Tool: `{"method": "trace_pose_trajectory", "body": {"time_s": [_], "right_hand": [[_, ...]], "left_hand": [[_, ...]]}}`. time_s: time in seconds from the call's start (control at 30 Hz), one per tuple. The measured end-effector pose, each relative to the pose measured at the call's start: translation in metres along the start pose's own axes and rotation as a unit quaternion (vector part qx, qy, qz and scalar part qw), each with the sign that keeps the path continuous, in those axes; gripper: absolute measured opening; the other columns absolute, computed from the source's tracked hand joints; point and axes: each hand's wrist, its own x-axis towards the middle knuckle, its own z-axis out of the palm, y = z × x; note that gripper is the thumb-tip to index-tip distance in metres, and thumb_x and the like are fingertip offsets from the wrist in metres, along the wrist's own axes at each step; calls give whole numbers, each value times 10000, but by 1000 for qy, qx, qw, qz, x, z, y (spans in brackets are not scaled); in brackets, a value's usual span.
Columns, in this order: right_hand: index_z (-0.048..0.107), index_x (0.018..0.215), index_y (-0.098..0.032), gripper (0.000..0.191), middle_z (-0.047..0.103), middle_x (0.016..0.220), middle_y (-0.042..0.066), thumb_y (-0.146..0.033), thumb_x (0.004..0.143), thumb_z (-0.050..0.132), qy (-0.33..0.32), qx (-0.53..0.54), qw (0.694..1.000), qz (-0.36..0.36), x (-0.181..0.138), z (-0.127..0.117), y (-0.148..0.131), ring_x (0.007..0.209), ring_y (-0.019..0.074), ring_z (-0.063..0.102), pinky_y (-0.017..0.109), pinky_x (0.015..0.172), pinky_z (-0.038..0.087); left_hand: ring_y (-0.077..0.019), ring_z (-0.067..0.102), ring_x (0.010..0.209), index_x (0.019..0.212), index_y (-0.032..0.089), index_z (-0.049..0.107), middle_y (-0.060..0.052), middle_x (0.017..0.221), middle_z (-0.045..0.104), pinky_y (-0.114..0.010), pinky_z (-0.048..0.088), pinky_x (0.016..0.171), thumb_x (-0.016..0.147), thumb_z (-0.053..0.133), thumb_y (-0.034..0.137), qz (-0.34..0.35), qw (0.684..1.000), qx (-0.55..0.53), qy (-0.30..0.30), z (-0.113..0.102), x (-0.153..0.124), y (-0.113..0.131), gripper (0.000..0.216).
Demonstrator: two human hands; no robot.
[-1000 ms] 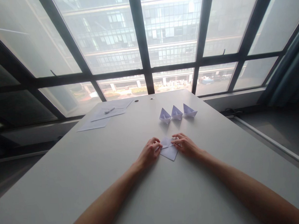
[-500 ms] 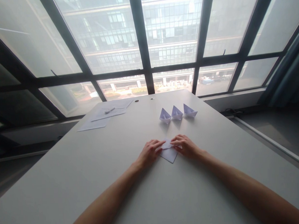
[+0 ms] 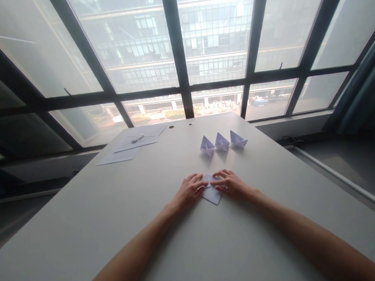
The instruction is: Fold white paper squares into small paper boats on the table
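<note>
A small folded piece of white paper [image 3: 212, 195] lies flat on the white table [image 3: 154, 225], a corner pointing toward me. My left hand [image 3: 189, 192] rests on its left edge, fingers stretched out and pressing down. From the other side, my right hand [image 3: 231, 184] lies on the top right part with its fingers flat, the fingertips almost meeting those of the left. Neither hand grips the paper. Beyond the hands stand three finished paper boats [image 3: 221, 141] in a row.
Loose white sheets [image 3: 125, 149] with a pen [image 3: 137, 138] on them lie at the far left of the table. Two cable holes [image 3: 190, 124] sit near the far edge, under a large window. The table's right edge drops to the floor.
Both hands went from pinching the upper flap to lying flat on it. The flap now lies pressed down, and the fingertips have slid closer together over the paper.
</note>
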Motion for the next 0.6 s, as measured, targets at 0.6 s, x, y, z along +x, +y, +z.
{"method": "trace_pose_trajectory", "body": {"time_s": [0.6], "right_hand": [[703, 1166, -306, 250, 631, 1242, 77, -273, 957, 570, 30, -13, 999, 22, 1, 6, 4, 1179, 260, 534, 462, 1016, 402]], "left_hand": [[-237, 479, 1305, 1212, 328, 676, -26, 1369, 602, -434, 378, 1091, 1018, 462, 295, 24, 1000, -10, -11, -3, 2, 2, 291]]}}
